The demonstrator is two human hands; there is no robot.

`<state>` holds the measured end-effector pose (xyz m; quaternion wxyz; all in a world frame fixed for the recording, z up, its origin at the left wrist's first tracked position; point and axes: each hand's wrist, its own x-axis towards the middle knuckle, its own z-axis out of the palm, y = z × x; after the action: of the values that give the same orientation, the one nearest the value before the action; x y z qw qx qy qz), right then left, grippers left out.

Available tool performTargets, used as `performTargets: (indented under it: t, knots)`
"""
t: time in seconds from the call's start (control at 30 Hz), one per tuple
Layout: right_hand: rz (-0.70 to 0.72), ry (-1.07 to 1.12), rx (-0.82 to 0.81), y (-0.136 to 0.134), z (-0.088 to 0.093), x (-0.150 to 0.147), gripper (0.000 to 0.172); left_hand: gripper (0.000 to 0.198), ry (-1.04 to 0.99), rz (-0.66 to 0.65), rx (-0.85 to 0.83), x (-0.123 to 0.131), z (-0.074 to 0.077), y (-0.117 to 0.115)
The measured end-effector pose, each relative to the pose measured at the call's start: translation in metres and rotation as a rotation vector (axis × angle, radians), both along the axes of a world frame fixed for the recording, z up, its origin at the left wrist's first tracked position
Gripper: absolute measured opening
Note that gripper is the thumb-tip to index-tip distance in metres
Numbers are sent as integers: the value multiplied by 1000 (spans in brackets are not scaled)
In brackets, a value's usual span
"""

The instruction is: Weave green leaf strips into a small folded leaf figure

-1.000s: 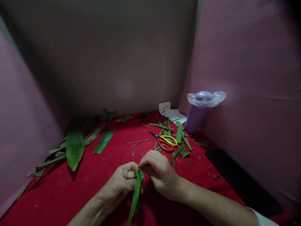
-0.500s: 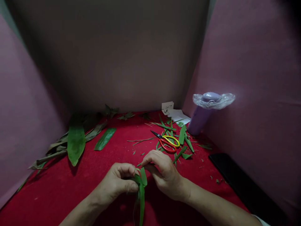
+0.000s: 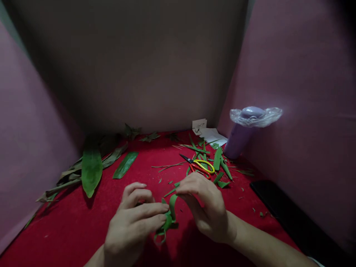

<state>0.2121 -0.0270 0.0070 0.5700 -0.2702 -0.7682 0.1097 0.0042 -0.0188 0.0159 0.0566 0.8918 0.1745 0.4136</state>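
On my feed, L hand (image 3: pixel 133 224) has its fingertips closed down on a small, folded green leaf piece (image 3: pixel 168 221), partly hidden under them. R hand (image 3: pixel 204 207) has a narrow pinch on the top end of the piece's curled strip (image 3: pixel 172 205). I see the piece btwn both hands, above the red cloth (image 3: pixel 69 230). Just beyond R hand: black-bladed scissors (image 3: pixel 194 162) w/ 1 yellow & 1 red handle, amid cut green leaf scraps (image 3: pixel 218 158). Purple cylindrical bottle (image 3: pixel 239 139), clear plastic round its top, stands farther R.
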Motion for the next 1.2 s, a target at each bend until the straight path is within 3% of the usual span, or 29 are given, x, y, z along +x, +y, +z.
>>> performTargets:
  t: [0.07,0.13,0.27,0.33,0.87,1.2]
  knots:
    - [-28,-43,67,-2,2,2,25,27,46,142,240,-4,5,-3]
    - [-55,-59,121,-2,2,4,28,20,68,138,400,-7,6,-7]
    - [-38,-65,179,-3,2,4,33,23,46,303,396,-5,0,-22]
    - [-12,-78,188,-4,2,3,34,17,-70,419,349,-2,-5,-29]
    - [164,2,61,-21,4,-7,32,15,-76,416,367,5,-9,-37]
    - [128,-33,143,-22,-1,-7,27,20,15,372,349,-2,-3,-40]
